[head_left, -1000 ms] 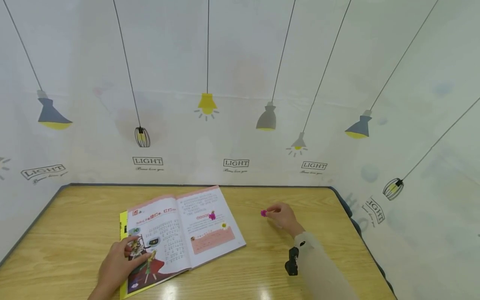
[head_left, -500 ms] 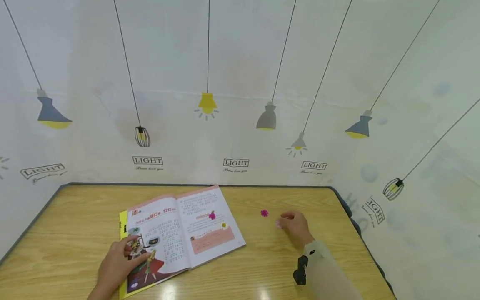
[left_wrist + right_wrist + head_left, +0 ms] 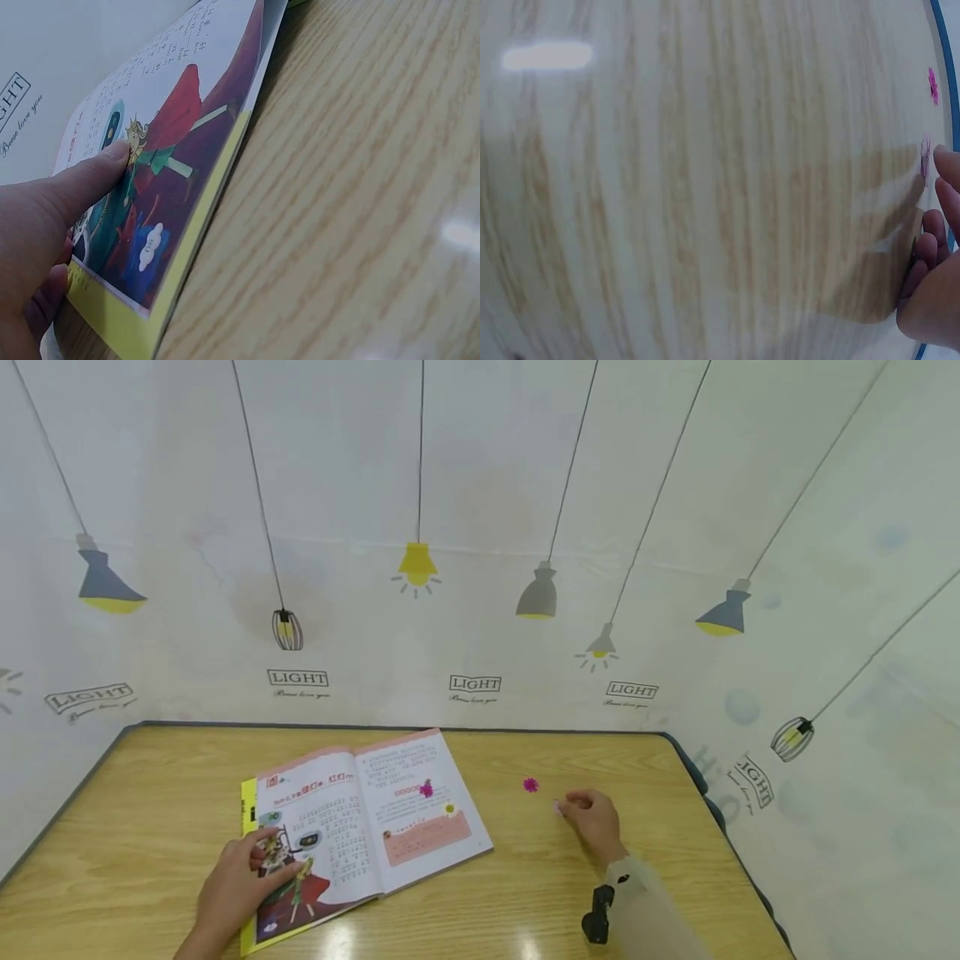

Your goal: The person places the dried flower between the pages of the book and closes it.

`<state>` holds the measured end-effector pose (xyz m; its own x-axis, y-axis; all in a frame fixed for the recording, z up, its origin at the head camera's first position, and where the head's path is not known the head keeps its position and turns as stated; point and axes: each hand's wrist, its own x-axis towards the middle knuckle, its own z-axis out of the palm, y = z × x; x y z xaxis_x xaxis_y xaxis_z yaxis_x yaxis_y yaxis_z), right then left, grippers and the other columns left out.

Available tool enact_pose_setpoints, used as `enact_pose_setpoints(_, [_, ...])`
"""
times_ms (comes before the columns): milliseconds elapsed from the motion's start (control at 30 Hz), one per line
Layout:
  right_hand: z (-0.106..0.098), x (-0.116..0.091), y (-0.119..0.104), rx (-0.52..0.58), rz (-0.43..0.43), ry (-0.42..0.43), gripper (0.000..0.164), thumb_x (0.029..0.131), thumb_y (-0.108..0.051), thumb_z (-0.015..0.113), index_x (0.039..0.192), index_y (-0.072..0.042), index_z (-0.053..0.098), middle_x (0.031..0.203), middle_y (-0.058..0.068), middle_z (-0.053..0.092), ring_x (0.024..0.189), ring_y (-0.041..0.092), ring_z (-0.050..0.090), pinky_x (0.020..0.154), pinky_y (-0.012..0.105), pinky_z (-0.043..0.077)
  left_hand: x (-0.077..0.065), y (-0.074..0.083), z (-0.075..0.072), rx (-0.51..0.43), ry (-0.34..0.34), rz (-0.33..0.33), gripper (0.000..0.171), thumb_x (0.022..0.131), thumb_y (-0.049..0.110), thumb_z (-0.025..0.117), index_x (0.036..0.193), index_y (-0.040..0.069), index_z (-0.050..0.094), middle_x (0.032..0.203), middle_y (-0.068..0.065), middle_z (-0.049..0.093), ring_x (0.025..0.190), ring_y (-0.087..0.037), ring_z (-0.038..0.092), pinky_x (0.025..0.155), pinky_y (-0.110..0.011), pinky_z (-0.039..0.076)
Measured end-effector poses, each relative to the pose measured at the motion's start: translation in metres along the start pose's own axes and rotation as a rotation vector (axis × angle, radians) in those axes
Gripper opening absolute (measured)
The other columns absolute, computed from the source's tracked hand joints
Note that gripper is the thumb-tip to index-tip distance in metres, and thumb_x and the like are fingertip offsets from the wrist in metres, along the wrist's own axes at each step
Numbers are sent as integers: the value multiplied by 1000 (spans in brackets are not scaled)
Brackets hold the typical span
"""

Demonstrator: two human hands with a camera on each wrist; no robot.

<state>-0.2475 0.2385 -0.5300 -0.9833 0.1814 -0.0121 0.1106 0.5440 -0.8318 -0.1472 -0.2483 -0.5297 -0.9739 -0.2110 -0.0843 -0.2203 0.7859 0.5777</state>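
Head view: left hand (image 3: 231,881) on open book (image 3: 375,835); right hand (image 3: 594,821) at pale flower (image 3: 557,807).
Left thumb and index spread apart, thumb laid flat on the left page's illustration, other fingers bent at the book's edge. Right page bears a magenta flower (image 3: 427,789) and a small yellow shape (image 3: 450,809). Another magenta flower (image 3: 530,785) lies on the table (image 3: 517,877); near it, the pale one, at the right fingertips, which are drawn close; whether pinched, cannot tell.
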Motion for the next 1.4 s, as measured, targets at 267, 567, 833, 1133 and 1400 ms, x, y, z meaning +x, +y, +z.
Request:
enact_pose_setpoints(267, [4,-2,3,-29,6,47,27,82,-18,71,99,3,67,91,13,63,80,23,55,68,31,43,0,0,0,-2,6,6,92,67,63,71,129,0,48,96,-15,49,84,-26,51,63,-33,39])
enact_pose_setpoints(567, [5,-3,1,-66,-3,65,24,81,-19,73,94,1,69,89,11,65,81,22,56,67,31,42,0,-2,2,3,21,11,92,66,64,71,128,0,49,94,-15,49,82,-25,50,61,-32,38])
enact_pose_setpoints(833, [2,-2,-2,-46,47,24,24,82,-18,72,95,2,69,91,12,66,83,24,59,71,35,46,0,-2,2,-2,25,22,91,67,63,71,128,-1,49,94,-15,49,82,-25,50,62,-33,39])
enact_pose_setpoints(1133, [-2,-3,-8,-34,122,-46,23,83,-17,70,95,2,68,90,11,65,84,25,58,75,41,45,-2,-2,2,-12,39,60,86,68,58,73,126,-2,51,94,-12,50,84,-24,52,65,-33,40])
enact_pose_setpoints(1400, [-3,-1,-8,-32,112,-45,22,83,-17,71,92,3,69,89,11,66,83,25,58,76,41,45,-1,-3,2,-15,48,75,85,68,57,74,125,-3,52,93,-12,50,83,-24,53,64,-34,41])
